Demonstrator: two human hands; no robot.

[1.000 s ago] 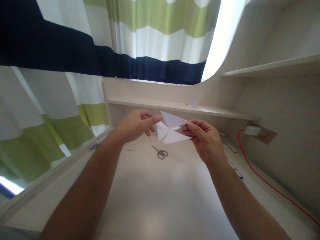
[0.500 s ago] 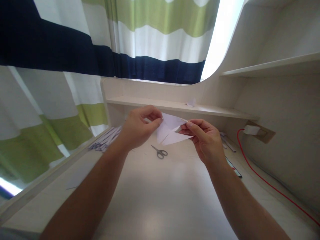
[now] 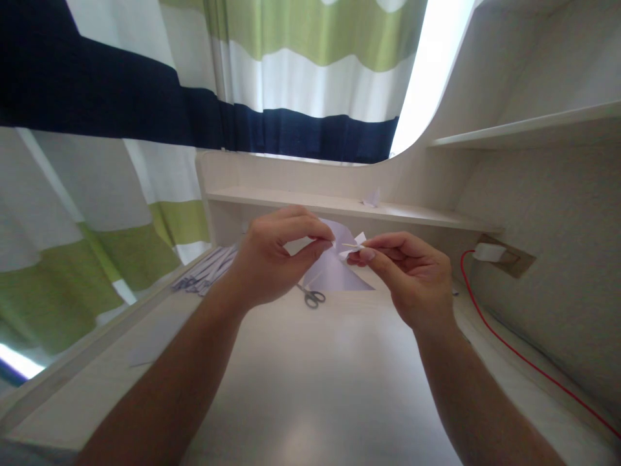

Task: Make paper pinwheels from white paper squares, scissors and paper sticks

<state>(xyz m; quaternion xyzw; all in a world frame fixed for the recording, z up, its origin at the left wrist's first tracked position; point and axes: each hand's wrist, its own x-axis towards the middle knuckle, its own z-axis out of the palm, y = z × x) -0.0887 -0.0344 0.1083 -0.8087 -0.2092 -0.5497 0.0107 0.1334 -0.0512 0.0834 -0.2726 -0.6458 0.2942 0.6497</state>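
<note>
A white sheet of paper [image 3: 339, 275] with cut slits hangs above the desk between my two hands, its lower edge spread out. With thumb and forefinger, my left hand [image 3: 286, 252] pinches it near its middle, where a corner appears folded inward. My right hand [image 3: 405, 268] is closed in a pinch on another pointed flap of the paper, and a thin pale edge or sliver pokes out from its fingertips toward the left hand. The fingers partly hide the folds. Just below the paper lie small scissors [image 3: 313, 298] on the desk, blades partly covered by it.
A pile of paper strips [image 3: 204, 270] lies at the desk's left, with a flat piece of paper [image 3: 155, 340] nearer me. A small folded paper [image 3: 371, 198] stands on the back shelf [image 3: 291, 199]. On the right, a red cable [image 3: 509, 353] runs from a white plug [image 3: 488, 252].
My left fingers have shifted right toward the paper's middle. The right hand has rolled and moved slightly right with its flap. The sheet has turned, its broad lower part now facing me.
</note>
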